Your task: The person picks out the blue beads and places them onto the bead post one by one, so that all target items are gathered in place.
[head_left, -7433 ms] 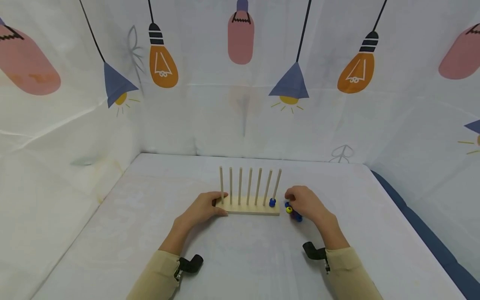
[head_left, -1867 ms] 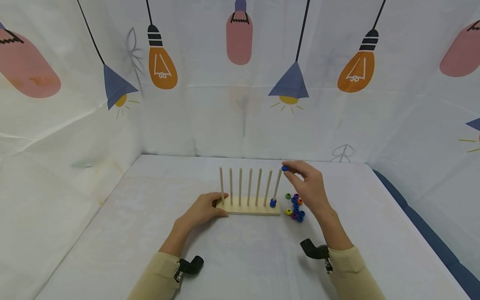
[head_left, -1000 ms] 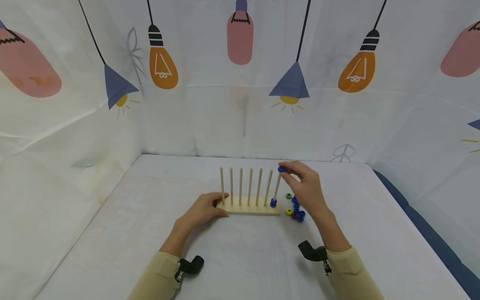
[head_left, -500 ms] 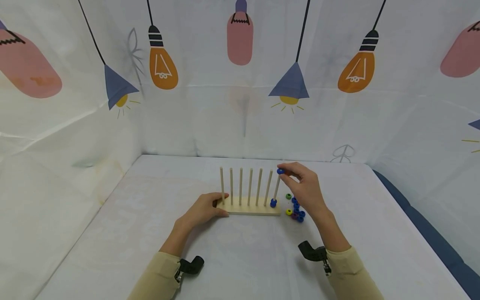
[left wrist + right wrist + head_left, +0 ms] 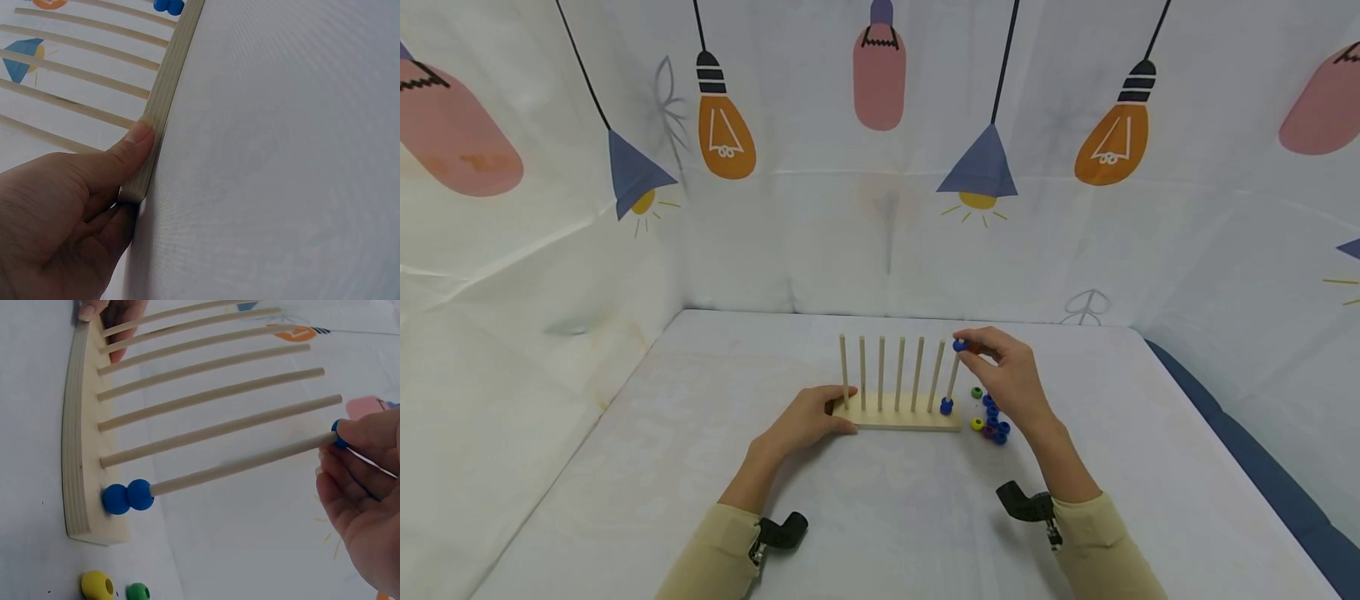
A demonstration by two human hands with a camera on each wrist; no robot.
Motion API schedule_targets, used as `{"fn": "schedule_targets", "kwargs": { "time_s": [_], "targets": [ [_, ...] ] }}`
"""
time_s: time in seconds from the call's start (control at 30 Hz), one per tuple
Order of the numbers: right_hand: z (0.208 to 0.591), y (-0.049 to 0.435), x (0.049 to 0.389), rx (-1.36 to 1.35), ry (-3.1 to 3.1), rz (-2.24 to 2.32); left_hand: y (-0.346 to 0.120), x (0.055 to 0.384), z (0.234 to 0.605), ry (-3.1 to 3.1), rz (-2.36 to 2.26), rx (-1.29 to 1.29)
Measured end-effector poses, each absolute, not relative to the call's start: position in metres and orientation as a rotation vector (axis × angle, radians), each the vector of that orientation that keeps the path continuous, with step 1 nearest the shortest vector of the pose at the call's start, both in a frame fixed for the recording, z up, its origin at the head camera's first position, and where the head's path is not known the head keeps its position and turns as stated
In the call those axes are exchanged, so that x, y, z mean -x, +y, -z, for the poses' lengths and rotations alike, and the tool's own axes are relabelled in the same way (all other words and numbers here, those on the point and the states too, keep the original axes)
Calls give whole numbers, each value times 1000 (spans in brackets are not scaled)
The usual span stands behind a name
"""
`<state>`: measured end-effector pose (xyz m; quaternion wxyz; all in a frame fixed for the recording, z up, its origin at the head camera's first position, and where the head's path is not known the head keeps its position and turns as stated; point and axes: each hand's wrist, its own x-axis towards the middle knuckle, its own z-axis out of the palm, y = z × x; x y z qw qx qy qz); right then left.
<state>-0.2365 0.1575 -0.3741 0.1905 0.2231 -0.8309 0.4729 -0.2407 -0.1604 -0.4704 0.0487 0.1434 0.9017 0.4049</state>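
Note:
A wooden peg board [image 5: 898,418] with a row of several upright pegs stands on the table. My left hand [image 5: 805,415] grips its left end, with the thumb [image 5: 139,134] along the front edge. Two blue beads [image 5: 128,497] sit stacked at the foot of the rightmost peg [image 5: 244,464]. At the tip of that same peg, my right hand [image 5: 1011,371] pinches another blue bead [image 5: 339,434] between thumb and fingers. The peg's end appears to be in this bead's hole. Part of the bead is hidden by the fingers.
Right of the board lies a loose group of blue beads [image 5: 992,412], with a yellow bead [image 5: 977,424], a green bead [image 5: 976,392] and a dark purple one [image 5: 988,432]. A white sheet with printed lamps [image 5: 977,162] hangs behind the white table [image 5: 880,517].
My right hand was at the loose beads, then lifted a blue bead beside the rightmost peg's tip. It has since moved left and slightly down onto that tip. The left hand stays put.

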Motion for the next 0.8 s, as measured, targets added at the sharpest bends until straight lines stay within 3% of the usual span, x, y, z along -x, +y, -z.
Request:
{"fn": "schedule_targets", "kwargs": {
  "time_s": [0.8],
  "targets": [
    [377, 158, 236, -583, -2550, -1184, -161, 239, 469, 2747, -1240, -411]
  ]
}}
